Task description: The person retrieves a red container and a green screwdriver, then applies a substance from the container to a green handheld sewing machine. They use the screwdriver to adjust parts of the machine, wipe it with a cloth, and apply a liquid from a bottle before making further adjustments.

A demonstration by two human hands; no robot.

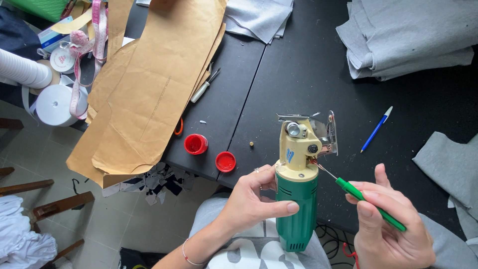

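My left hand (254, 200) wraps around the green motor body of a small electric fabric cutter (298, 174), which has a cream head and a metal blade guard at its top. The cutter stands over my lap at the black table's near edge. My right hand (391, 224) holds a green-handled screwdriver (366, 199); its thin metal tip touches the side of the cream head just below the blade guard.
On the black table (298, 74) lie a red cap (225, 161), a small red pot (195, 144), a blue pen (376, 129), brown paper patterns (154, 84), a seam tool (204, 87) and folded grey fabric (408, 35). Tape rolls (55, 102) and a measuring tape (97, 30) sit left.
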